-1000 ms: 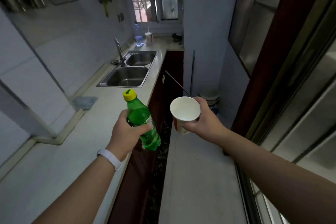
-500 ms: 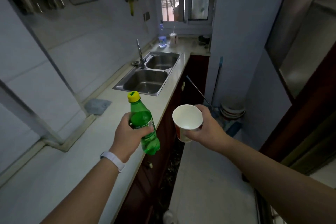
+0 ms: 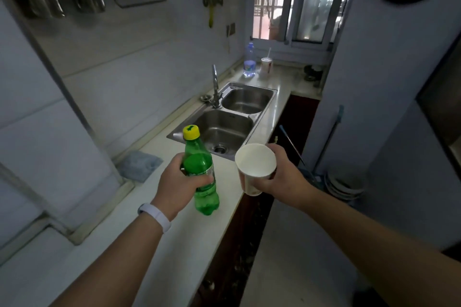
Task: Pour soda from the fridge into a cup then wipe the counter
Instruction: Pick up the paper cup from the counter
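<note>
My left hand (image 3: pixel 178 183) grips a green soda bottle (image 3: pixel 201 172) with a yellow cap, held upright above the white counter (image 3: pixel 139 244). The cap is on. My right hand (image 3: pixel 282 177) holds a white paper cup (image 3: pixel 254 169) at the counter's front edge, its mouth tipped toward me, and the inside looks empty. Bottle and cup are side by side, a small gap between them. A grey-blue cloth (image 3: pixel 139 164) lies on the counter by the wall, left of the bottle.
A steel double sink (image 3: pixel 224 117) with a tap (image 3: pixel 215 87) lies just beyond my hands. A water bottle (image 3: pixel 249 63) and a cup with a straw (image 3: pixel 266 65) stand near the window. Mop handles (image 3: pixel 329 139) and stacked bowls (image 3: pixel 344 184) sit on the floor at right.
The view has swung left toward the counter. Both hands, with bottle and cup, have moved from over the floor gap to above the counter's front edge near the sink.
</note>
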`<act>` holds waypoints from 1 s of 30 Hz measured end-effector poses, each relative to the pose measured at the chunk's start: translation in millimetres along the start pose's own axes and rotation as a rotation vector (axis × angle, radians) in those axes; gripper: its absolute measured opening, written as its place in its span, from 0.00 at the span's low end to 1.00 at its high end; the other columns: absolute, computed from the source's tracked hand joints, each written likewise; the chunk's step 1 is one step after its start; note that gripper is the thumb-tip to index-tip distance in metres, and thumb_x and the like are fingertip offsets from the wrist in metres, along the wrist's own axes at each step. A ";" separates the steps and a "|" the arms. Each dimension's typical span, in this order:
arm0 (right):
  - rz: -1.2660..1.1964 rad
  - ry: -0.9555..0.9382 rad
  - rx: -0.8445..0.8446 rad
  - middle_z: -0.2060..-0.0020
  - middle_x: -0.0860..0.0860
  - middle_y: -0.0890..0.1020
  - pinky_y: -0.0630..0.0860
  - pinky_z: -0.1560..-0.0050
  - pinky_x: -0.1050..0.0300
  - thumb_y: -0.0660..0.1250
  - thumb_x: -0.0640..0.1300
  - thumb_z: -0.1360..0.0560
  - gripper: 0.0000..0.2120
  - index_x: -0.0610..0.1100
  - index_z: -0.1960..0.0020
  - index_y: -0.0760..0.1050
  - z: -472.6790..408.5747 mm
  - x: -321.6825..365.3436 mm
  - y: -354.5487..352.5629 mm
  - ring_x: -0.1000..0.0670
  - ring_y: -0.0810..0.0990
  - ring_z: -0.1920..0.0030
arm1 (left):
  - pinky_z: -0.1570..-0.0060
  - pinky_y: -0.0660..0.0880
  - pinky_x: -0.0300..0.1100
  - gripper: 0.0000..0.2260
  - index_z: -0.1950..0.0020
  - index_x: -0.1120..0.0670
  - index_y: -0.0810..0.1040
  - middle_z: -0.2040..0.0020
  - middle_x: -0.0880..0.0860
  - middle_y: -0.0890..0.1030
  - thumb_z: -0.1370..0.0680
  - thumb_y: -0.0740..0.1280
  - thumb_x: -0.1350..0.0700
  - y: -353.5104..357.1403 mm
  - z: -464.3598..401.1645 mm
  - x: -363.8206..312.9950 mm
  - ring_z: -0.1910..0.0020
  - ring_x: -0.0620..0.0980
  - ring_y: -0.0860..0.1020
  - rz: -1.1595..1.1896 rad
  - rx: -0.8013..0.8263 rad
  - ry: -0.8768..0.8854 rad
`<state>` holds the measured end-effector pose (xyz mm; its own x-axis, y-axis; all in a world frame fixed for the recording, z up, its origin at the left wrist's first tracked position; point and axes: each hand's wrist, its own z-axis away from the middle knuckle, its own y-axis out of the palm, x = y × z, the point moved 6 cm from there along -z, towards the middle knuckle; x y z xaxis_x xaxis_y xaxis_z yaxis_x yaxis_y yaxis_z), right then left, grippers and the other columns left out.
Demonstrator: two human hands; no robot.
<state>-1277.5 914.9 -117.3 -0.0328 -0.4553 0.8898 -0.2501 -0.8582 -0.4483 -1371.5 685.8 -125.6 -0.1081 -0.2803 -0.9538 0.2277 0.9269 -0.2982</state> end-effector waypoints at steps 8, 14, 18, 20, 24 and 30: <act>0.018 -0.122 0.208 0.41 0.61 0.71 0.75 0.42 0.58 0.80 0.49 0.36 0.38 0.58 0.34 0.61 -97.2 6.8 63.8 0.56 0.73 0.40 | 0.55 0.77 0.44 0.27 0.43 0.50 0.78 0.51 0.50 0.84 0.40 0.80 0.56 -64.3 -42.0 27.5 0.52 0.50 0.82 -0.006 -0.190 -0.099; 0.039 -0.206 0.431 0.40 0.59 0.70 0.73 0.40 0.60 0.79 0.49 0.33 0.39 0.58 0.32 0.58 -165.8 5.0 122.0 0.56 0.73 0.43 | 0.58 0.74 0.42 0.26 0.43 0.52 0.77 0.51 0.51 0.82 0.38 0.80 0.60 -95.4 -58.2 57.2 0.52 0.50 0.80 -0.043 -0.394 -0.188; 0.007 -0.272 0.587 0.46 0.62 0.70 0.74 0.53 0.71 0.78 0.48 0.32 0.35 0.56 0.35 0.60 -200.8 6.2 158.6 0.58 0.74 0.47 | 0.54 0.78 0.49 0.26 0.47 0.51 0.76 0.53 0.52 0.82 0.43 0.77 0.53 -105.4 -59.3 71.8 0.53 0.52 0.80 -0.056 -0.584 -0.278; -0.019 -0.295 0.649 0.45 0.61 0.71 0.77 0.52 0.63 0.79 0.51 0.36 0.36 0.59 0.36 0.61 -215.5 4.6 177.9 0.55 0.75 0.45 | 0.51 0.78 0.51 0.26 0.47 0.50 0.76 0.52 0.52 0.82 0.44 0.77 0.53 -108.0 -56.2 74.2 0.52 0.53 0.81 -0.043 -0.671 -0.319; -0.061 -0.331 0.851 0.44 0.62 0.70 0.78 0.48 0.56 0.79 0.49 0.36 0.36 0.60 0.37 0.60 -229.8 6.9 218.7 0.56 0.74 0.44 | 0.51 0.78 0.49 0.28 0.46 0.49 0.76 0.50 0.51 0.83 0.44 0.78 0.53 -116.2 -35.9 77.3 0.51 0.52 0.81 -0.028 -0.837 -0.383; -0.115 -0.343 1.044 0.46 0.62 0.72 0.77 0.52 0.62 0.79 0.47 0.35 0.33 0.56 0.38 0.64 -216.0 7.5 267.6 0.60 0.74 0.46 | 0.50 0.79 0.52 0.29 0.43 0.51 0.77 0.49 0.52 0.84 0.43 0.79 0.53 -126.1 29.9 87.9 0.50 0.53 0.82 -0.050 -1.027 -0.470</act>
<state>-1553.7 733.1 -212.2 0.2490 -0.2631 0.9321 0.7107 -0.6042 -0.3604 -1380.8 536.7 -172.9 0.3291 -0.1880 -0.9254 -0.6933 0.6173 -0.3720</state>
